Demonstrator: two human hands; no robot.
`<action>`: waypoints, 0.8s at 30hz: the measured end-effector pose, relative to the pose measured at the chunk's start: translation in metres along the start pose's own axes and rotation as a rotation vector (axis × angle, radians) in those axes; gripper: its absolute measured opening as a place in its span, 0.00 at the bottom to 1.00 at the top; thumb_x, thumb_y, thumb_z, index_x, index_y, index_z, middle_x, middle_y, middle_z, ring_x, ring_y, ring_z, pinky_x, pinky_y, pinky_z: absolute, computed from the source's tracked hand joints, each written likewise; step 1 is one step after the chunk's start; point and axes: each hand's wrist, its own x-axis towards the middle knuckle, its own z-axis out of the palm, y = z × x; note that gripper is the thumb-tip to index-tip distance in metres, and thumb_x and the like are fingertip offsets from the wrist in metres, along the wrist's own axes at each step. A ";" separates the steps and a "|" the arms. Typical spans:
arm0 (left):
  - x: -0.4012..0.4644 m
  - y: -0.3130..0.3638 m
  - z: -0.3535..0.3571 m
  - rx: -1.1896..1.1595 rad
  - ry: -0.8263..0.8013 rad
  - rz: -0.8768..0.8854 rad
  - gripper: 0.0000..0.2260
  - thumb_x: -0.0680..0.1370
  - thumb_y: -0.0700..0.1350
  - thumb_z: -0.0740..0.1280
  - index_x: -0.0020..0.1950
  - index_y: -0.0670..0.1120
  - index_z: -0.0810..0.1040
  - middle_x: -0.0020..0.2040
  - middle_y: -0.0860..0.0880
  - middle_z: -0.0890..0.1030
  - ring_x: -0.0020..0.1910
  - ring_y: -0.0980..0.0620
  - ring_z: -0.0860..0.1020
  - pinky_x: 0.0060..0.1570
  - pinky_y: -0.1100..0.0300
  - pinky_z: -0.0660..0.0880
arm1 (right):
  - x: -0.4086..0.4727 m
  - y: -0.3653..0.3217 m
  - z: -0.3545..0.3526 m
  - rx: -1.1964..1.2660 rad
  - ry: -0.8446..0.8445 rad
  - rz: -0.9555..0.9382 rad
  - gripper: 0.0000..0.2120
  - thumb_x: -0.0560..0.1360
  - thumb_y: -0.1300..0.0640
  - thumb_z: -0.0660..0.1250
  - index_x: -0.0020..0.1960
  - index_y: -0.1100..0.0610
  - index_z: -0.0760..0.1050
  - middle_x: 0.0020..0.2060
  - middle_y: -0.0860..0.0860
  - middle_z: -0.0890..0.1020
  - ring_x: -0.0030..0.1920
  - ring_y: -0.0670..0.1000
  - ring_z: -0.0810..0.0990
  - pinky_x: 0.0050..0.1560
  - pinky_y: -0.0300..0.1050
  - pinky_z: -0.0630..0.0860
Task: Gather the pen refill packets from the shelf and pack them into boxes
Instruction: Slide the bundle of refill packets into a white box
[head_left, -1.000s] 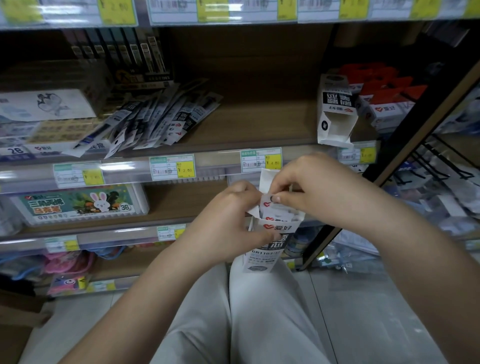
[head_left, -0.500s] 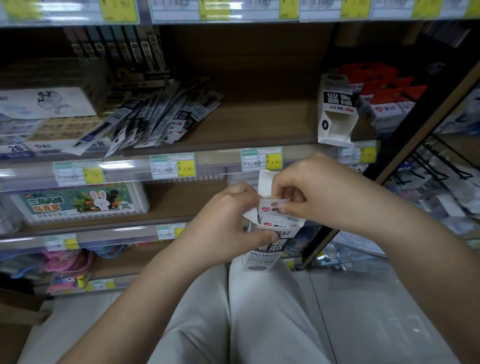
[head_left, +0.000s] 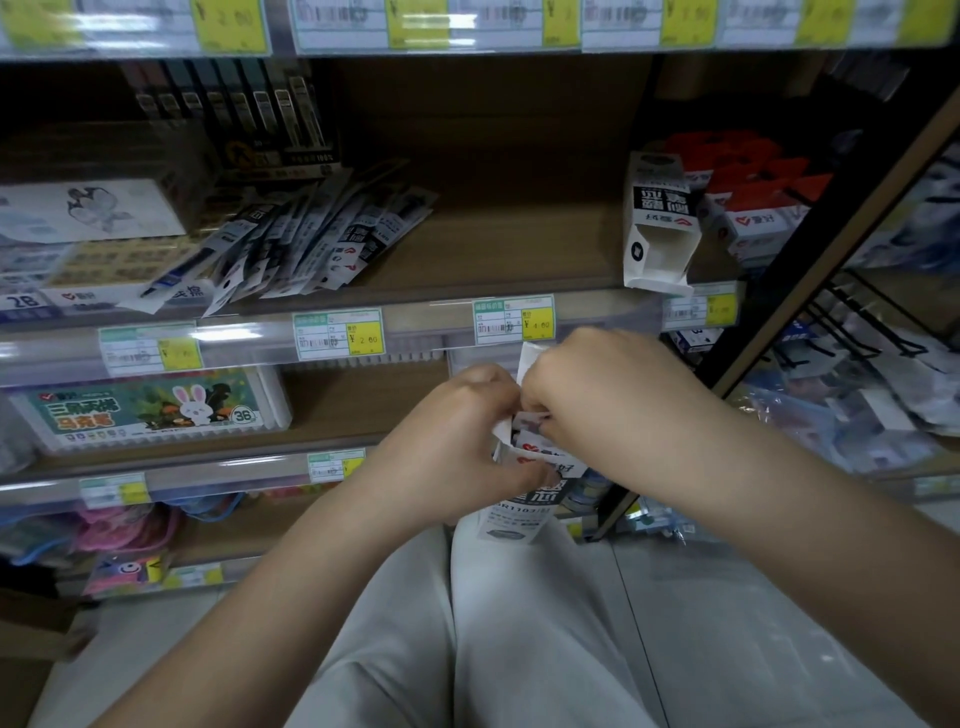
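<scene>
While the head view shows both hands bunched at the mouth of the upright box (head_left: 511, 512) over the person's lap, the change from a second ago is small but telling; the packet tops that stood clear above the opening then now sit lower, half hidden between the knuckles. The left hand (head_left: 457, 447) curls round the near-left side of the box and grips it; the right hand (head_left: 587, 395) has closed in tighter, its fingers pinching the white flap and packet tops (head_left: 535, 449) at the far edge. I judge that this batch is nearly seated and the flap is about to be folded shut, though the fingertips themselves are hidden.

Farther off, on the shelf (head_left: 467, 249), a fan of loose refill packets (head_left: 311, 244) lies at the left, untouched across the frames; an open empty box (head_left: 657, 223) stands to the right, beside red-topped boxes (head_left: 748, 197). So plenty of gathering remains, and the next box appears ready.
</scene>
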 end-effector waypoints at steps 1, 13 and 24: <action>0.000 0.000 0.000 -0.004 0.004 -0.003 0.13 0.66 0.48 0.76 0.46 0.45 0.80 0.45 0.49 0.75 0.43 0.55 0.72 0.44 0.58 0.71 | 0.000 -0.003 0.000 0.002 -0.017 -0.016 0.05 0.74 0.59 0.66 0.46 0.50 0.73 0.30 0.48 0.59 0.38 0.54 0.64 0.27 0.39 0.53; 0.002 -0.005 -0.003 -0.011 0.016 -0.025 0.14 0.66 0.49 0.77 0.47 0.47 0.80 0.48 0.51 0.76 0.48 0.54 0.75 0.48 0.56 0.74 | 0.018 0.009 0.008 -0.033 -0.159 -0.059 0.13 0.77 0.60 0.63 0.59 0.49 0.78 0.38 0.48 0.69 0.40 0.52 0.69 0.29 0.40 0.60; 0.005 -0.004 0.000 -0.011 0.016 -0.026 0.14 0.66 0.47 0.77 0.47 0.45 0.80 0.46 0.50 0.75 0.45 0.52 0.75 0.44 0.55 0.76 | 0.032 0.018 0.008 -0.044 -0.495 -0.202 0.08 0.79 0.61 0.56 0.48 0.55 0.74 0.33 0.50 0.71 0.31 0.48 0.66 0.29 0.41 0.61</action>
